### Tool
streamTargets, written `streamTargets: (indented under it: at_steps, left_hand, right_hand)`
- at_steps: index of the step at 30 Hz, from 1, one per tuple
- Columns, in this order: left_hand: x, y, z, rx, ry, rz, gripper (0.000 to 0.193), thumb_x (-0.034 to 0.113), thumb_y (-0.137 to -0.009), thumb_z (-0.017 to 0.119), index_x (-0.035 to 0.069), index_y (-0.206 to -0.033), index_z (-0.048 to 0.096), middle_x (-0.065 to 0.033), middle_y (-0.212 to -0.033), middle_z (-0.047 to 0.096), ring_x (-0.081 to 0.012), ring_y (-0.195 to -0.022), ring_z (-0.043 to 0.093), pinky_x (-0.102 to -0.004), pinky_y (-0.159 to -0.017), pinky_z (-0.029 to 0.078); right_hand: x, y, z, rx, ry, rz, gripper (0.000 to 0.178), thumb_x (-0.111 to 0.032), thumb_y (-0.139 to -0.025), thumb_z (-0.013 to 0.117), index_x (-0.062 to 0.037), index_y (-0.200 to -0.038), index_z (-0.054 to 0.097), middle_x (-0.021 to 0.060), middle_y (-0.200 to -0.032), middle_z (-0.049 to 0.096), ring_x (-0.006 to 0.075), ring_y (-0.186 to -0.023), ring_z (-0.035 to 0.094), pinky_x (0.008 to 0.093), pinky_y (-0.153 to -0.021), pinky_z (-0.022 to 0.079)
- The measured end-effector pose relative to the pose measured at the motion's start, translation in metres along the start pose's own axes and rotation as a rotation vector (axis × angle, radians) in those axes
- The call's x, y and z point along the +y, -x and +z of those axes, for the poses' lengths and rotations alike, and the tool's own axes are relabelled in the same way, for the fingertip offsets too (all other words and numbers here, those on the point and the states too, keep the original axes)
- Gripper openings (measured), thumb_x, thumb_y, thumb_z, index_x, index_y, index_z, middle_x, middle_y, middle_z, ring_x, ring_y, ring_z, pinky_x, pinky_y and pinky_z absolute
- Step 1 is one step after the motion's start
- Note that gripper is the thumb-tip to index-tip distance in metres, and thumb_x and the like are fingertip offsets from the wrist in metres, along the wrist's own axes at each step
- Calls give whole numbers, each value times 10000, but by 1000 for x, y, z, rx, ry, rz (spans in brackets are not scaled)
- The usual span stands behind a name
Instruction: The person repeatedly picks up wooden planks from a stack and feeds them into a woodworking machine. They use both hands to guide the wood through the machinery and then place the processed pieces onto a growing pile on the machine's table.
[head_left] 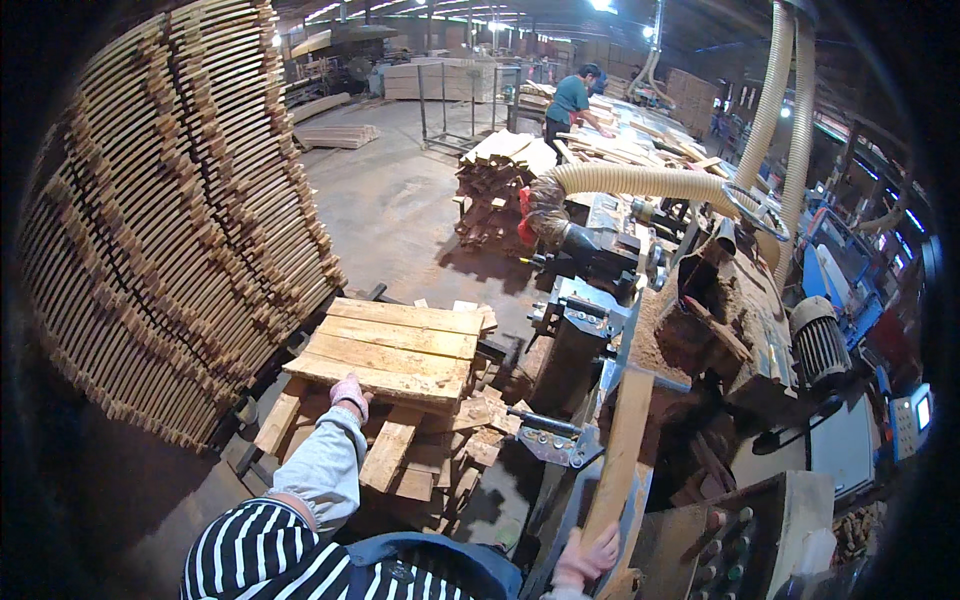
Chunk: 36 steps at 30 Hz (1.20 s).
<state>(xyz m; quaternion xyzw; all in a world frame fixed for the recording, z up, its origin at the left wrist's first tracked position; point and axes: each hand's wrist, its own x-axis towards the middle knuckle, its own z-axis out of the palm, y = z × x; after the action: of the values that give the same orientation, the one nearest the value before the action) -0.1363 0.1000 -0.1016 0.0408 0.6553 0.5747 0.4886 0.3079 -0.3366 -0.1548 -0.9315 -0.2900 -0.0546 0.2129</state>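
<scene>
My left hand [350,394], in a pale glove below a grey sleeve, grips the near edge of a wooden board [372,372]. That board lies flat beside other boards [405,318] on top of a stack to my left. Low on the right, my right hand [590,558] is closed around the near end of a long wooden plank [620,450]. The plank slants away from me along the blue-grey machine bed [640,505]. Some of the fingers of both hands are hidden.
Tall racks of stacked slats [180,220] rise at the left. A machine head [600,250] with a ribbed hose [650,180] stands ahead, sawdust [655,330] beside it. A control panel [710,550] is near right. Farther off, a person [572,105] bends over boards.
</scene>
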Motion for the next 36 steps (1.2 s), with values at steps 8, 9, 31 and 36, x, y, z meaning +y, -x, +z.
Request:
streamTargets:
  at_steps: [8, 9, 31, 36]
  left_hand:
    - [-14, 6, -1, -191, -457, 172, 401, 278, -1065, 517, 35, -1352, 657, -178, -1301, 718, -299, -1200, 677, -399, -997, 558]
    - [-14, 3, -2, -245, -468, 228, 384, 246, -1065, 507, 25, -1337, 663, -179, -1290, 722, -295, -1202, 675, -392, -1003, 552]
    - [-124, 282, 56, -866, -797, 136, 659, 361, -877, 873, -37, -1346, 637, -144, -1177, 744, -234, -1014, 711, -397, -849, 590]
    - [-132, 213, 70, -1065, -751, 368, 713, 386, -891, 830, 4, -1442, 585, -183, -1274, 705, -276, -1105, 679, -405, -935, 572]
  right_hand:
    - [78, 201, -22, -66, 296, 185, 708, -454, -932, 691, -58, -1504, 561, 236, -1509, 561, 433, -1352, 534, 556, -1157, 427]
    - [83, 205, -23, -68, 306, 169, 702, -444, -924, 697, -55, -1494, 568, 239, -1506, 565, 434, -1349, 538, 555, -1158, 425]
    - [-151, -10, -52, -356, -283, -488, 1118, -291, -654, 966, -31, -1602, 433, 285, -1460, 593, 474, -1329, 578, 501, -1153, 459]
    - [-33, 94, -59, -143, -78, -137, 984, -321, -713, 904, 23, -1542, 500, 273, -1410, 637, 462, -1297, 605, 519, -1133, 472]
